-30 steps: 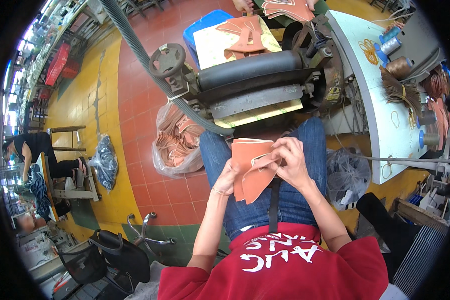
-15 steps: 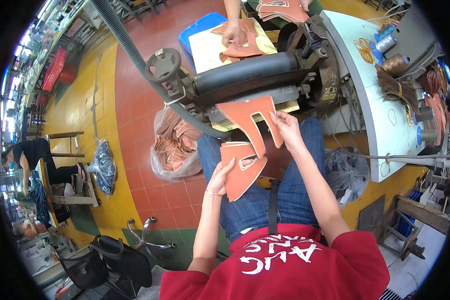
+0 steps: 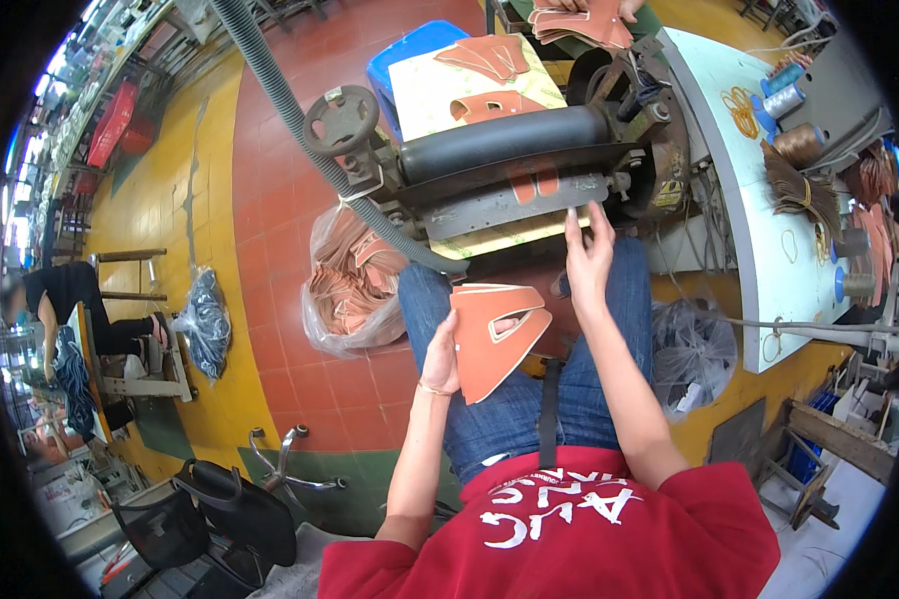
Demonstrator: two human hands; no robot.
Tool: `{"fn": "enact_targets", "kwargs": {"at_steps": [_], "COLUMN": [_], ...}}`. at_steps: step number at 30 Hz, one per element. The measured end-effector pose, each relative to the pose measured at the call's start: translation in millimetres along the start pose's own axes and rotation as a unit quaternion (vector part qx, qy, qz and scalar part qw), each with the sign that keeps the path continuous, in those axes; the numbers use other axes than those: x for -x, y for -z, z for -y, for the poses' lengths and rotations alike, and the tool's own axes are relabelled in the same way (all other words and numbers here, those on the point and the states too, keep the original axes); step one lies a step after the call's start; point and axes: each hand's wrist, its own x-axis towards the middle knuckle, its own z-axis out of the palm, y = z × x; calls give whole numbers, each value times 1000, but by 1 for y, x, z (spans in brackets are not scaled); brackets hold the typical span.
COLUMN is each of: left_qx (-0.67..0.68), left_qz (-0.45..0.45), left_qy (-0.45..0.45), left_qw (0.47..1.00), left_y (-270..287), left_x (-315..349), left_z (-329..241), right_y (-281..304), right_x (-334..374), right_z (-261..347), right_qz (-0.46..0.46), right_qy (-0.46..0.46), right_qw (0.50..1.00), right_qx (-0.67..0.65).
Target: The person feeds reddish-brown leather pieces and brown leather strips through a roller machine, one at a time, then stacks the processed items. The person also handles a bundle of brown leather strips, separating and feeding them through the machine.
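Okay: left hand (image 3: 441, 357) grips panels (image 3: 479, 361); right hand (image 3: 589, 262), fingers spread. Bag (image 3: 342, 346) at 10 o'clock from panels holds orange pieces (image 3: 348, 292).

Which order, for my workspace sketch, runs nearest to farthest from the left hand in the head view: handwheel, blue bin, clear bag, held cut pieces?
1. Cut pieces: in the left hand.
2. Clear bag: to the hand's left.
3. Handwheel: farther up, also left.
4. Blue bin: near the top edge, beyond the handwheel.
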Motion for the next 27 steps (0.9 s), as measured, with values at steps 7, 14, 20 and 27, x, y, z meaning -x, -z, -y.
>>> {"fn": "enact_targets", "kwargs": {"at_steps": [7, 14, 20, 27], "left_qx": [-115, -267, -272, -192], "left_qz": [-34, 19, 15, -96], "left_qy": [53, 7, 11, 53], "left_qw": [991, 963, 962, 975], "left_y": [-11, -25, -29, -15], "left_x": [-6, 2, 8, -4], "left_z": [-3, -3, 5, 6], "right_y": [48, 48, 58, 54], "right_x": [63, 60, 57, 84], "right_z": [29, 50, 58, 61], "right_qz": [328, 380, 433, 421], "right_qy": [101, 157, 206, 350], "right_qw": [939, 906, 859, 784], "right_qx": [5, 99, 180, 293]}}
